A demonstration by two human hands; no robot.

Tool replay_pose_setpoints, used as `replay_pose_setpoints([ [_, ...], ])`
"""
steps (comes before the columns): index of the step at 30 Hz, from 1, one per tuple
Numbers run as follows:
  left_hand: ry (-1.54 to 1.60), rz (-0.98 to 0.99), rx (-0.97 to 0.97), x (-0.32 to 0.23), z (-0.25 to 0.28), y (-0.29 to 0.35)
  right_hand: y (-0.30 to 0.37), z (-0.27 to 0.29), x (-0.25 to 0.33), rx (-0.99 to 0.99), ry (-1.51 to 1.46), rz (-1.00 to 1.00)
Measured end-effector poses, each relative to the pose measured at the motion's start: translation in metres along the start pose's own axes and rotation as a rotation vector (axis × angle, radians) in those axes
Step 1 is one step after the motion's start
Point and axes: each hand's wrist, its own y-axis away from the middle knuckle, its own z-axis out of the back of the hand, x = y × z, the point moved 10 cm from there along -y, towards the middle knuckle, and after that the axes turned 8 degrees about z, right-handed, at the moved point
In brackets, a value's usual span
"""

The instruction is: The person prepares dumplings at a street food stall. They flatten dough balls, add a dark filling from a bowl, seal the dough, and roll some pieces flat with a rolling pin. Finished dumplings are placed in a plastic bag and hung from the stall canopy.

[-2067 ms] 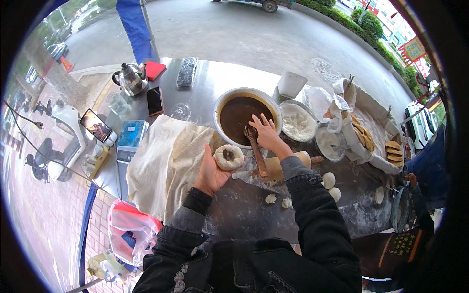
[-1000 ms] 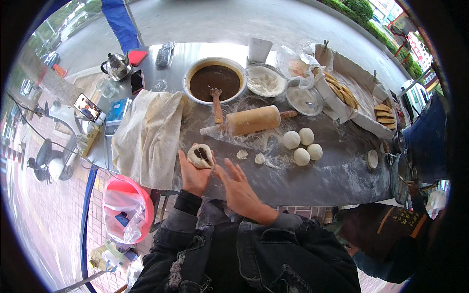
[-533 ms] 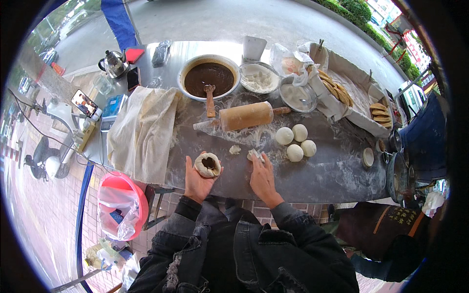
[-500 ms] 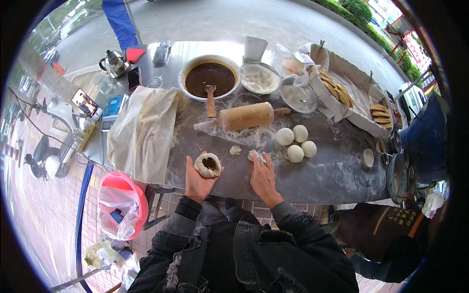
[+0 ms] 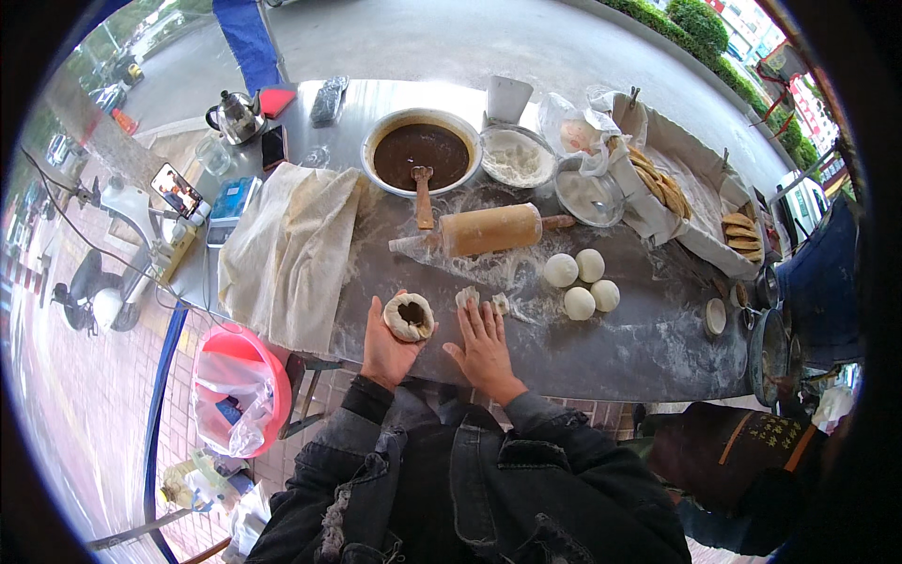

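Note:
A round dough pouch [image 5: 425, 329] rests in my left hand [image 5: 383, 353], its gathered top open over a dark hollow. The fingers of that hand curl up round its side. My right hand [image 5: 489, 357] lies palm down on the steel table, fingers stretched out. Its fingertips are at a small scrap of dough [image 5: 467, 296], and a second dough scrap [image 5: 501, 304] sits just to the right. Whether the fingers press on either scrap I cannot tell. Several smooth white dough balls [image 5: 583, 286] form a cluster farther right.
A floury rolling pin [image 5: 489, 231] lies beyond my hands. Behind it stand a bowl of brown paste [image 5: 421, 150] with a wooden-handled tool [image 5: 424, 202] and a flour bowl [image 5: 517, 157]. A cloth [image 5: 287, 254] covers the left side; a cloth-lined tray [image 5: 700, 141] holds flat breads.
My right hand has moved left and a little nearer me, away from the right scrap, with its fingers now flatter. The left hand still holds the dough pouch. The whole view has shifted slightly.

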Motion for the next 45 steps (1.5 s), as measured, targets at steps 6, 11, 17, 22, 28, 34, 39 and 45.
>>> replay_pose_setpoints([
  [6,0.013,0.014,0.026,0.005,-0.001,-0.004,-0.029,0.027,-0.026,-0.236,-0.052,-0.077],
  [11,0.078,0.054,0.04,0.018,0.0,-0.01,-0.068,0.028,-0.03,-0.247,-0.011,-0.042],
  [17,-0.021,-0.009,0.049,0.013,-0.002,-0.009,-0.062,0.05,-0.012,-0.143,-0.695,-0.169],
  [22,-0.149,-0.149,0.091,0.006,-0.019,-0.003,-0.065,0.077,0.041,-0.245,-0.413,0.024],
  [28,-0.305,-0.281,0.045,-0.002,-0.034,0.012,-0.059,0.053,0.028,-0.128,-0.818,-0.195],
  [34,-0.197,-0.222,0.071,-0.003,-0.041,0.022,-0.063,0.045,0.032,-0.037,-1.564,-0.289],
  [39,-0.057,-0.095,0.14,0.004,-0.046,0.028,-0.063,0.101,0.044,-0.225,-0.565,0.042],
  [45,0.04,-0.034,0.142,0.008,-0.042,0.03,-0.042,0.113,-0.012,-0.415,-0.264,-0.013],
])
